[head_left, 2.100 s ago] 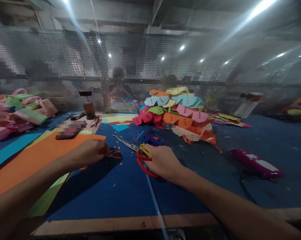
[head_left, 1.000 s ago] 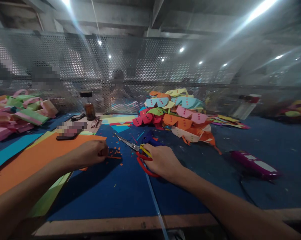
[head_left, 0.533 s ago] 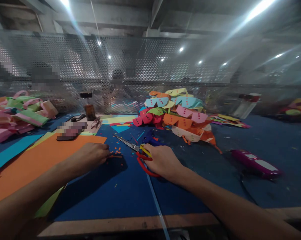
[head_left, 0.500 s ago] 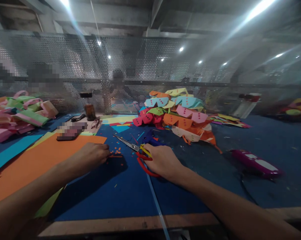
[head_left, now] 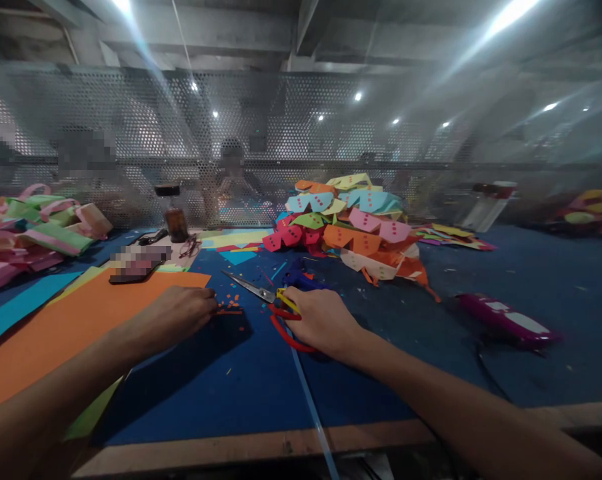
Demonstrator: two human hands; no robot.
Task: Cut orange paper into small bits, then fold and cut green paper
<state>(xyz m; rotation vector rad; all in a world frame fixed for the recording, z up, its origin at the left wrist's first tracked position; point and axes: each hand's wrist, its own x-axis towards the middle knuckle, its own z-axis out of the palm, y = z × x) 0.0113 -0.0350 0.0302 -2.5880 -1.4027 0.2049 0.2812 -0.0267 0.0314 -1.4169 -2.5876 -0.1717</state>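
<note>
Resting at the centre of the frame, the right hand (head_left: 323, 320) lies over the red loop handles of a pair of scissors (head_left: 268, 301), fingers curled about the loops in a loose grasp; the steel blades point up and left across the blue tabletop (head_left: 241, 387) and look slightly parted. Left of it, the left hand (head_left: 181, 313) is bunched, fingertips pinched onto a thin orange paper strip (head_left: 229, 311) at the edge of a large orange paper sheet (head_left: 71, 320); whether the strip is truly gripped or only pressed down is hard to tell.

The scissors are probably light but rigid, metal blades with smooth plastic handles, best taken by the loops and away from the pointed tips. The strip would be featherlight, limp and easy to tear or crease, so a gentle fingertip pinch suits it. Tiny orange paper scraps (head_left: 231, 300) dot the felt-like blue surface between the hands.

Beyond, at upper centre, sits a pile of folded paper pieces (head_left: 351, 230) in pink, orange, green and light blue with dotted patterns. A glossy purple tool (head_left: 505, 320) lies at right, a small dark jar (head_left: 173, 213) stands near the perforated metal screen (head_left: 301, 133).
</note>
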